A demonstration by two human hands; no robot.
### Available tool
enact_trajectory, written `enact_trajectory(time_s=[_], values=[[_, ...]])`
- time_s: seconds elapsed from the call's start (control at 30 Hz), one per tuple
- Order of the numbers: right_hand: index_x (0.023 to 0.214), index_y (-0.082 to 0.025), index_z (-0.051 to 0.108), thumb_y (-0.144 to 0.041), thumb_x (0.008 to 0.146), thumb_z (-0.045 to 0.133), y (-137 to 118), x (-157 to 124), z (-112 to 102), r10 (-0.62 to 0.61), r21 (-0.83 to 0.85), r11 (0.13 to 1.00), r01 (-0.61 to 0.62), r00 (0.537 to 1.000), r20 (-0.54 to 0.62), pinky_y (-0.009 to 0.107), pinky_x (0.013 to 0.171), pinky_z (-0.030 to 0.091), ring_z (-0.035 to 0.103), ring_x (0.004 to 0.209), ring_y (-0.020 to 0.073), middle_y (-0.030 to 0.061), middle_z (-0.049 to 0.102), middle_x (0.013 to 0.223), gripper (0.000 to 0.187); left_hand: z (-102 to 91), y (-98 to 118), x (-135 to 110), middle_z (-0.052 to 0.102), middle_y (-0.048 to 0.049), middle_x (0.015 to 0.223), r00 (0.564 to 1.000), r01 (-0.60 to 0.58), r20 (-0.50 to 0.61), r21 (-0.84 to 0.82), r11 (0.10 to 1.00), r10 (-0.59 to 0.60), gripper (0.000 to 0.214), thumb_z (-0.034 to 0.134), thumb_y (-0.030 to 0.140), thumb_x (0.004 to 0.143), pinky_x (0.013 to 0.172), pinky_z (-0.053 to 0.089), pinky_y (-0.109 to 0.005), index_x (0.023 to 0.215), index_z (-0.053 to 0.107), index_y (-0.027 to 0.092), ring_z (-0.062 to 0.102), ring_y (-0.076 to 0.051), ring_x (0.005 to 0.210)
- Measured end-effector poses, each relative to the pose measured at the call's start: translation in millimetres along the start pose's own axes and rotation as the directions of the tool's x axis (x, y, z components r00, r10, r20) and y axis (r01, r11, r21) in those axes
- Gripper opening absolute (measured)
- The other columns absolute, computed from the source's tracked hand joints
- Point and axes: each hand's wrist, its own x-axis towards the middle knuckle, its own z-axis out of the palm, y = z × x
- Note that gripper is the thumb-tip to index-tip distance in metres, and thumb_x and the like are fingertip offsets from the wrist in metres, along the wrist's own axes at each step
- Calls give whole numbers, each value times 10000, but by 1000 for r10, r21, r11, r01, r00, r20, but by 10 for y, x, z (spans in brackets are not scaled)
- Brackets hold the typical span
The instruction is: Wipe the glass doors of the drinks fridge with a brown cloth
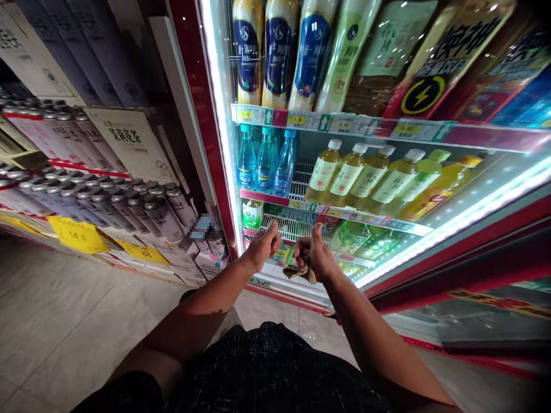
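My left hand (263, 246) is curled into a loose fist in front of the lower wire shelf (293, 225) of an open drinks cooler, with nothing visible in it. My right hand (316, 255) is closed around a crumpled brownish cloth (300, 271) that hangs below the fingers. Both hands hover close together near the cooler's bottom shelves. A small green-labelled bottle (252, 214) stands just above my left hand.
Blue water bottles (267, 160) and yellow tea bottles (365, 180) fill the middle shelf; larger bottles (279, 51) stand above. The red cooler door (473, 252) hangs open at right. Rows of silver cans (107, 201) and yellow price tags (77, 234) line shelving at left.
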Motion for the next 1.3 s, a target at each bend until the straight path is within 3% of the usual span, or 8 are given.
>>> enact_trajectory(time_s=[0.17,0.47,0.63,0.73,0.83,1.0,1.13,1.3], values=[[522,-199,583,-1074,626,88,-92,145,69,27,97,995,-25,999,-18,235,339,362,417,309,101,10,476,381,1011,-201,66,199,222,59,398,997,64,57,-154,986,-56,869,172,1041,673,407,109,-251,441,339,220,175,-46,354],[525,-218,546,-1055,658,82,-746,602,112,-62,67,995,74,986,-156,244,336,368,430,310,106,15,470,371,966,-297,618,893,214,42,392,986,35,170,-183,983,-3,854,-2,935,784,400,97,-269,444,323,222,171,-60,349],[638,-210,607,-1053,679,217,-716,583,262,-78,30,996,83,985,-156,261,348,387,437,333,112,2,510,419,929,-399,523,759,303,63,450,991,-57,122,-28,998,60,780,402,955,756,430,176,-243,534,424,208,229,-51,409],[746,-204,639,-984,691,492,-673,547,396,-183,52,979,197,963,-198,254,416,449,522,422,117,-9,584,536,796,-506,446,524,611,8,741,984,-150,100,33,988,146,669,755,806,636,594,414,-223,832,629,179,541,-90,656],[854,-209,653,-849,634,742,-694,572,543,-295,144,929,341,916,-271,239,496,499,572,514,111,-35,613,648,682,-621,398,369,695,-63,1071,974,-87,212,18,996,82,808,935,569,541,786,529,-296,1179,613,195,665,-184,958],[1082,-245,653,-638,588,911,-801,672,757,-400,260,845,468,875,-273,244,641,576,666,726,132,4,703,938,682,-740,446,448,714,-48,860,990,-72,118,-25,997,74,586,901,526,591,608,543,-304,975,645,165,670,-172,695],[1291,-330,566,-482,534,981,-858,734,886,-513,304,778,550,835,-200,387,992,587,671,1185,231,59,619,1417,877,-847,661,587,708,-15,854,973,-229,-49,-55,972,226,448,855,498,649,710,545,-281,893,649,183,665,-158,801],[1301,-335,616,-434,739,875,-914,857,1000,-532,195,824,531,845,-55,448,1046,565,660,1222,245,43,699,1345,627,-990,990,710,697,12,857,904,-408,-129,21,913,408,272,789,305,675,778,529,-266,869,640,187,649,-135,821]])
